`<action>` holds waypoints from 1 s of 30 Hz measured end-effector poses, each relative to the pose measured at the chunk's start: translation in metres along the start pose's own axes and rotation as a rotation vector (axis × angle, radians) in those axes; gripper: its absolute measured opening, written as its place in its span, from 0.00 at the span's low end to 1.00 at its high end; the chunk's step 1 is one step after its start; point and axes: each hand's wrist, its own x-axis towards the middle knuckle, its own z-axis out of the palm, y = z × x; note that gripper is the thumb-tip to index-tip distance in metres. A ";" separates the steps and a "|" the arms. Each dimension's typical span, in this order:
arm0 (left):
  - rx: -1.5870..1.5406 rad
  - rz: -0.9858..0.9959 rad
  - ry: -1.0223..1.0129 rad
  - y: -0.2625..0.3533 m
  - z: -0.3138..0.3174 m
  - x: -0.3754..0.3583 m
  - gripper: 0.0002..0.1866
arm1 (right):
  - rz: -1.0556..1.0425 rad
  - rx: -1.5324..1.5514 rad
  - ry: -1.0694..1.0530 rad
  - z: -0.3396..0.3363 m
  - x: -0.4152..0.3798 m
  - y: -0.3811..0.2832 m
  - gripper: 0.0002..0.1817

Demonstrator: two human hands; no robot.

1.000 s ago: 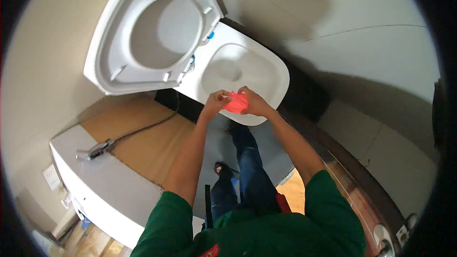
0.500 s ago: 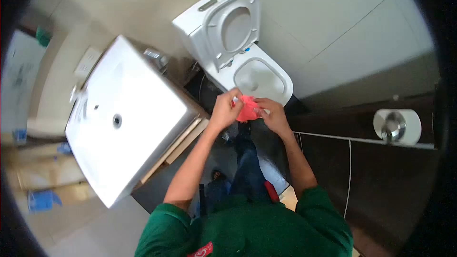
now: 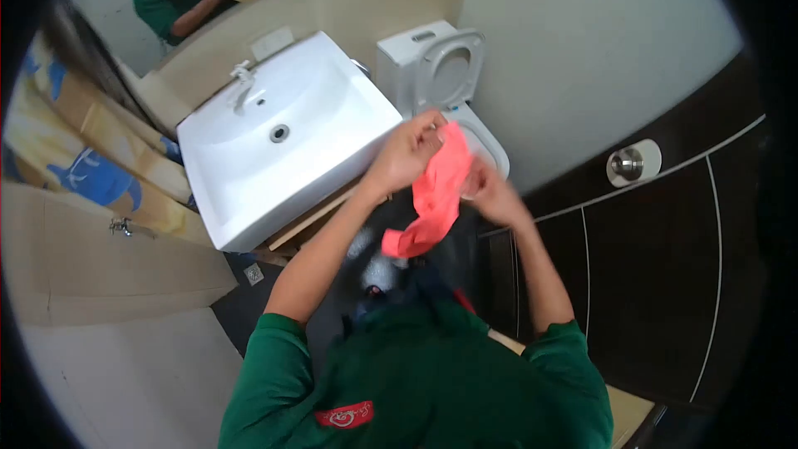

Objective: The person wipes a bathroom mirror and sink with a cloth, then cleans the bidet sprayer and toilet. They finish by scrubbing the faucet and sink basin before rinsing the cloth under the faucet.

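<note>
A pink-red item, thin and soft like a cloth or glove (image 3: 439, 187), hangs in front of me with its lower end curling to the left. My left hand (image 3: 409, 150) pinches its upper edge between thumb and fingers. On its right side, my right hand (image 3: 490, 191) is blurred by motion, with its fingertips close against the item; whether they grip it is hard to make out. Behind the hands stands the white toilet (image 3: 482, 140) with its lid raised.
A white sink (image 3: 241, 175) with a tap (image 3: 243, 81) is at the left, under a mirror (image 3: 199, 0). A patterned curtain (image 3: 100, 175) hangs farther left. On the right, a round metal holder (image 3: 633, 164) is fixed to the dark wall.
The pink-red item was bunched between both hands and now hangs stretched out downward. My view has turned left, bringing the mirror and more of the curtain into sight.
</note>
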 end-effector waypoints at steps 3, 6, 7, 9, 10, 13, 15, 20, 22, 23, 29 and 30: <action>0.030 0.063 0.103 0.007 0.009 -0.031 0.04 | -0.003 -0.209 -0.280 0.054 -0.028 0.067 0.05; 0.343 0.258 0.109 0.018 0.015 -0.055 0.04 | 0.124 0.770 -0.218 0.084 -0.050 0.027 0.15; 0.425 0.215 0.041 0.024 0.021 -0.059 0.04 | -0.008 0.732 -0.209 0.093 -0.049 0.022 0.16; 0.545 0.182 -0.030 0.034 0.027 -0.066 0.04 | -0.198 0.500 -0.158 0.096 -0.045 0.018 0.16; 0.590 0.203 -0.031 0.039 0.027 -0.066 0.04 | -0.268 0.303 -0.114 0.091 -0.039 0.015 0.16; 0.646 0.101 -0.015 0.075 0.009 -0.061 0.03 | -0.146 0.152 -0.210 0.054 -0.030 -0.013 0.13; 0.549 -0.050 0.013 0.104 -0.003 -0.053 0.03 | -0.070 0.111 -0.320 0.027 -0.034 -0.041 0.10; -0.607 0.174 0.264 0.104 -0.066 -0.034 0.20 | -0.312 0.829 -0.295 -0.030 -0.028 -0.079 0.17; -0.890 -0.153 0.367 0.008 -0.038 -0.084 0.28 | -0.353 0.892 -0.286 -0.049 -0.028 -0.069 0.20; -0.856 -0.297 0.485 -0.020 -0.002 -0.114 0.31 | -0.239 0.690 -0.348 -0.058 -0.033 -0.044 0.23; -1.481 0.027 0.251 -0.055 0.079 -0.189 0.52 | -0.049 1.047 -0.423 -0.089 -0.035 0.037 0.21; -1.389 0.028 0.356 -0.037 0.069 -0.190 0.54 | -0.064 1.077 -0.431 -0.090 -0.031 0.030 0.22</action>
